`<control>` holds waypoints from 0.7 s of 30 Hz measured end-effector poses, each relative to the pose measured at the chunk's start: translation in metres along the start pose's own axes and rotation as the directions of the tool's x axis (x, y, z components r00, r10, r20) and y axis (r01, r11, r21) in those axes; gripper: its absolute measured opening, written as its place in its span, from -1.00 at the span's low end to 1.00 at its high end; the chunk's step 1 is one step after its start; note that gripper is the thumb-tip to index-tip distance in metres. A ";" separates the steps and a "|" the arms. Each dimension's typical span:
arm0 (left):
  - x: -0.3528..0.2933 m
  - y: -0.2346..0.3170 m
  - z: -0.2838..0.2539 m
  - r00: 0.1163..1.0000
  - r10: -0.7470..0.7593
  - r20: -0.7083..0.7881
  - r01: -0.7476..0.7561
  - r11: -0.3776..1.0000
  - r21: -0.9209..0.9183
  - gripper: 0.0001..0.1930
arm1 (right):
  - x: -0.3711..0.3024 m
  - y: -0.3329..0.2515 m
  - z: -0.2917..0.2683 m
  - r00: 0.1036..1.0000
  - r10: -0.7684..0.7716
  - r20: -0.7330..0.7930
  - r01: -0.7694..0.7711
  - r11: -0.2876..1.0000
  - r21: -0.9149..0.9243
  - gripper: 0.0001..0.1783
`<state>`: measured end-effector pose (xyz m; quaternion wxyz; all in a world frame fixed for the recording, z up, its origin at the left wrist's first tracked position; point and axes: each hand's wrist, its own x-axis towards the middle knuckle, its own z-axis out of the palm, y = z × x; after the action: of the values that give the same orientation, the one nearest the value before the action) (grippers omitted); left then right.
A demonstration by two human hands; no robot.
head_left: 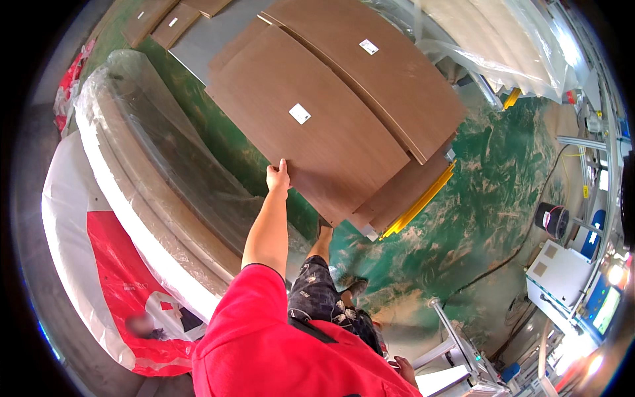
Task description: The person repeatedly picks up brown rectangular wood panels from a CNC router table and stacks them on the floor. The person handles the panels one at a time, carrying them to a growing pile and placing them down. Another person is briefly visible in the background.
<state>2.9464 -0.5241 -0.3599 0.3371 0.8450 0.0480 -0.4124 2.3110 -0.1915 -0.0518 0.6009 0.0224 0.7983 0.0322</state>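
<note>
My left hand (pixel 278 176) is at the near left edge of a flat brown board (pixel 317 142) with a white label. Its thumb points up along the edge and the fingers seem wrapped round it, partly hidden. A second brown board (pixel 390 73), also labelled, lies alongside on the far right of the first, and more boards show beneath them. Low in the view, beside my body, only a small part of my right hand (pixel 405 370) shows; its fingers are mostly hidden.
Plastic-wrapped curved panels (pixel 142 178) stand close on my left. A yellow strip (pixel 420 202) runs along the stack's near right side. On the right are a white machine box (pixel 559 271), cables and a metal frame (pixel 456 337). The green floor (pixel 503 172) is dusty.
</note>
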 end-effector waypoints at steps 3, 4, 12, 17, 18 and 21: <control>0.012 -0.006 -0.005 0.999 -0.037 0.035 0.037 0.999 0.018 -0.45 | -0.007 -0.014 0.007 1.000 -0.012 0.010 0.013 0.999 -0.050 -0.51; 0.014 -0.006 -0.006 0.998 -0.044 0.037 0.044 0.999 0.010 -0.46 | -0.010 -0.018 0.012 1.000 -0.014 0.010 0.014 0.997 -0.072 -0.51; 0.008 -0.032 -0.008 0.981 -0.053 0.188 0.089 0.978 -0.189 -0.58 | 0.084 -0.142 0.079 0.916 -0.392 0.084 0.370 0.744 -0.557 -0.74; -0.036 -0.002 -0.016 0.958 -0.053 0.281 0.157 0.919 -0.362 -0.53 | 0.133 -0.322 0.220 0.843 -0.527 0.108 0.531 0.847 -0.006 -0.51; -0.046 0.000 -0.017 0.958 -0.035 0.286 0.148 0.911 -0.386 -0.53 | 0.140 -0.346 0.243 0.831 -0.544 0.118 0.544 0.839 0.038 -0.47; -0.039 -0.018 -0.019 0.944 -0.064 0.323 0.192 0.905 -0.380 -0.47 | 0.157 -0.395 0.301 0.851 -0.501 0.159 0.460 0.856 0.236 -0.37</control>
<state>2.9273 -0.4911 -0.3331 0.4805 0.6778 0.1365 -0.5395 2.5580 -0.5666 -0.3156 0.6672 -0.1184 0.7082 -0.1983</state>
